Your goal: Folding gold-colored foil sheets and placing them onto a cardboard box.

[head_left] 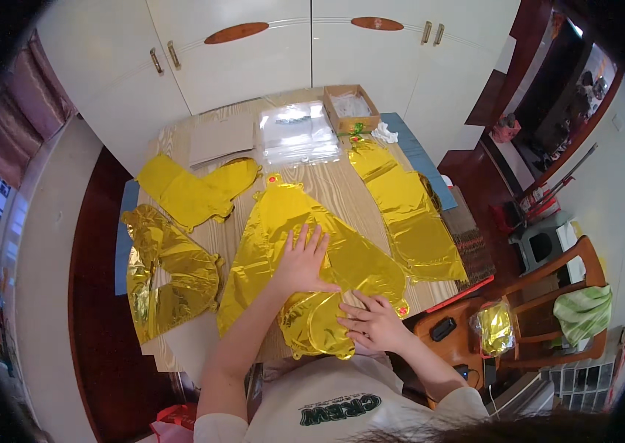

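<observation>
A large flat gold foil balloon (275, 214) lies in front of me on the wood-grain table, with a small red spot at its top. My left hand (302, 260) rests flat on its middle, fingers spread. My right hand (376, 322) lies with fingers apart on the balloon's near right part, beside a folded-over, wrinkled lobe at the table's near edge. Neither hand grips anything that I can see; the right palm's underside is hidden. Other flat gold foil balloons lie around: a crumpled one (172, 255) at left and a long one (419, 221) at right.
At the table's far side are a stack of clear plastic bags (299, 133), an open cardboard box (349, 111) and a grey-brown board (220, 140). White cabinets (253, 59) stand behind. A wooden chair (549, 295) at right holds a wrapped gold packet (496, 330) and a black case (443, 328).
</observation>
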`<state>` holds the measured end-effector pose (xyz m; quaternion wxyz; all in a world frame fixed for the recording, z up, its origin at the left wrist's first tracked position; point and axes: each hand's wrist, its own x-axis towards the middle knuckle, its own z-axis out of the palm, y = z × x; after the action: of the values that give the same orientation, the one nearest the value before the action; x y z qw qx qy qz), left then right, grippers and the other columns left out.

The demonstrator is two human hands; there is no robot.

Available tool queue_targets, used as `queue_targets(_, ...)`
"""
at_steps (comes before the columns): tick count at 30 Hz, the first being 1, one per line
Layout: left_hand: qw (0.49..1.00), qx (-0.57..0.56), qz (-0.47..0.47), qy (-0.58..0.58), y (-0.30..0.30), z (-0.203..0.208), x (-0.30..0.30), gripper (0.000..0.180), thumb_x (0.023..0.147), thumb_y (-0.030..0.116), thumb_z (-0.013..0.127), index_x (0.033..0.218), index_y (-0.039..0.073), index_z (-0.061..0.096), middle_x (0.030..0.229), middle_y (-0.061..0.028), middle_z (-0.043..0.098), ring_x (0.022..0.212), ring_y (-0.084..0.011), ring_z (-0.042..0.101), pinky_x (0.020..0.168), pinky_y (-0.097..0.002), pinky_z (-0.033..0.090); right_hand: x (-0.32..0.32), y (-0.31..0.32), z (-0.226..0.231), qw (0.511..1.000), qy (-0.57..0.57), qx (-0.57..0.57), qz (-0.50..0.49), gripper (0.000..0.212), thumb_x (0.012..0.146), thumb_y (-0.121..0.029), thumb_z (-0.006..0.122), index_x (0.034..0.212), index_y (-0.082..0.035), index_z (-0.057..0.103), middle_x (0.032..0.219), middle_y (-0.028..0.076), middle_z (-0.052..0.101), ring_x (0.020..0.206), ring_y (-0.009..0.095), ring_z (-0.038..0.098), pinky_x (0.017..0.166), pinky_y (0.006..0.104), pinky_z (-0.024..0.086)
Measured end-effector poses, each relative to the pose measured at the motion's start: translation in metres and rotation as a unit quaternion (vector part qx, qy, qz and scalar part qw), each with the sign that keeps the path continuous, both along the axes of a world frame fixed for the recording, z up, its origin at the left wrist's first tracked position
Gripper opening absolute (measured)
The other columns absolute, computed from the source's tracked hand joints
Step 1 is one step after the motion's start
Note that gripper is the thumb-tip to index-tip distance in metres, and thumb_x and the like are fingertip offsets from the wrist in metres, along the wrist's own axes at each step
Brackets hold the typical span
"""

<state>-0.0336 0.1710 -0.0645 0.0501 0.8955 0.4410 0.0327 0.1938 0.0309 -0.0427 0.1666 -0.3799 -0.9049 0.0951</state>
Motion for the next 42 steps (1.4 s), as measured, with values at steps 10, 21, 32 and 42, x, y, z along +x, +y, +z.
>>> queue_targets(10,1.000,-0.006,0.003,0.007,0.000,0.002,0.001,0.119,0.068,0.085,0.052,0.149,0.000,0.028,0.156,-0.0237,0.021,0.145,-0.0441,0.014,0.114,-0.0612,0.009,0.008,-0.007,0.008,0.999,0.004,0.001,0.051,0.035,0.082,-0.041,0.068,0.111,-0.020,0.071,0.132,-0.003,0.059,0.134,0.023,0.042,0.103,0.0464,0.035)
queue_targets(21,1.000,-0.016,0.004,0.020,0.001,0.004,0.002,0.121,0.068,0.087,0.049,0.150,0.001,0.026,0.157,-0.0224,0.019,0.146,-0.0424,0.012,0.115,-0.0606,0.008,0.007,-0.023,-0.020,0.983,0.096,0.139,0.068,0.024,0.076,-0.016,0.066,0.100,-0.014,0.072,0.112,-0.003,0.068,0.114,0.015,0.059,0.092,0.0327,0.045)
queue_targets(32,1.000,0.000,0.001,0.013,0.000,0.002,0.001,0.118,0.071,0.085,0.049,0.148,-0.001,0.027,0.155,-0.0236,0.022,0.144,-0.0450,0.016,0.114,-0.0603,0.010,0.008,-0.022,-0.025,0.980,0.138,0.121,0.076,0.018,0.076,-0.014,0.067,0.093,-0.012,0.072,0.107,0.000,0.070,0.108,0.015,0.064,0.093,0.0346,0.046)
queue_targets(42,1.000,0.020,-0.003,-0.006,0.000,-0.004,-0.001,0.108,0.078,0.081,0.046,0.149,0.001,0.028,0.155,-0.0230,0.023,0.144,-0.0449,0.017,0.114,-0.0613,0.011,0.009,-0.019,-0.028,0.978,0.152,0.076,0.122,0.014,0.078,-0.013,0.069,0.091,-0.008,0.071,0.101,0.006,0.071,0.105,0.019,0.066,0.103,0.0395,0.047)
